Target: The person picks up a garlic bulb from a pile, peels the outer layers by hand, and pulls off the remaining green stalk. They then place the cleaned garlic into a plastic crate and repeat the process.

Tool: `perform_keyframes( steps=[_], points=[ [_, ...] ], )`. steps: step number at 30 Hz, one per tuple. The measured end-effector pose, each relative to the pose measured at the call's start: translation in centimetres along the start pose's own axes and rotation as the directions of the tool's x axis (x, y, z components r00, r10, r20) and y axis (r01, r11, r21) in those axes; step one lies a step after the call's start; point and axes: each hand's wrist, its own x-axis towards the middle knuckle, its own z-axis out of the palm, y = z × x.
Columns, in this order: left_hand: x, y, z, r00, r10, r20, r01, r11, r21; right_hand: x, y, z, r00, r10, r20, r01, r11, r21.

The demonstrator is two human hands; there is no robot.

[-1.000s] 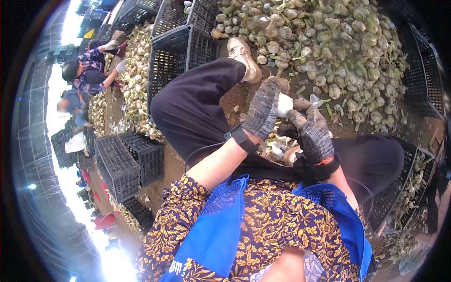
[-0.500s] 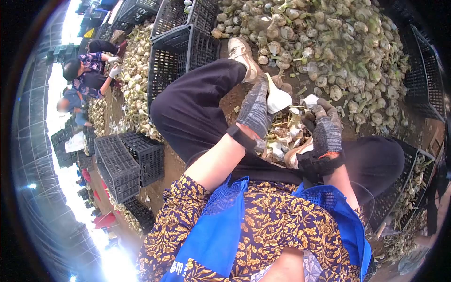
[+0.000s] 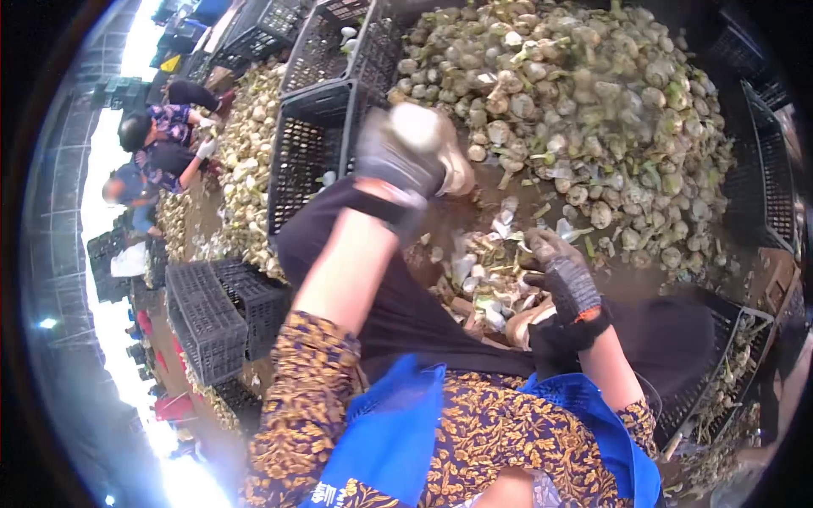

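Observation:
My left hand, in a grey glove and smeared by motion, is raised beside the front black crate. It is closed around a white garlic bulb, which blocks part of my shoe from view. My right hand, also gloved, hovers low by my right thigh with its fingers curled loosely and apart from the thumb. Nothing shows between them. Below and left of it lies a heap of garlic peels and trimmings between my legs. A pale scrap lies close to the right fingertips.
A large pile of garlic bulbs spreads ahead. Black plastic crates stand at left front, with stacked crates further left. Another crate is at far right. A co-worker sits by another garlic pile.
My left hand has carried the garlic bulb up and left, from over the peels towards the black crate. My right hand has moved slightly down and left, its fingers more spread.

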Motion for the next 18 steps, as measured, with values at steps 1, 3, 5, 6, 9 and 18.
perform_keyframes(
  steps=[1, 3, 5, 6, 9, 18],
  points=[
    [-1.8, 2.7, 3.0, 0.958, 0.258, 0.125, -0.281, 0.932, 0.228, 0.7, 0.1, -0.5, 0.999, -0.042, -0.002, 0.041, 0.991, -0.124],
    [-1.3, 8.7, 4.6, 0.88, 0.314, 0.357, -0.353, 0.934, 0.049, 1.9, -0.9, -0.6, 0.999, -0.038, -0.018, 0.036, 0.993, -0.114],
    [-3.8, 6.5, 7.5, 0.891, 0.44, 0.113, -0.447, 0.893, 0.056, 3.5, -2.6, -1.3, 0.988, -0.141, -0.063, 0.119, 0.955, -0.273],
    [-4.1, 5.7, 6.9, 0.913, 0.383, 0.139, -0.396, 0.915, 0.077, 5.6, -2.3, -2.5, 0.966, -0.258, -0.028, 0.227, 0.892, -0.39],
    [-4.4, 2.0, 4.7, 0.971, 0.201, 0.129, -0.219, 0.964, 0.153, 9.7, -5.6, -4.7, 0.862, -0.506, -0.047, 0.287, 0.562, -0.776],
    [-3.4, -7.8, -2.7, 0.982, -0.187, -0.037, 0.18, 0.843, 0.508, 22.5, -15.4, -10.8, 0.697, -0.665, -0.268, -0.248, 0.127, -0.96]
  ],
)
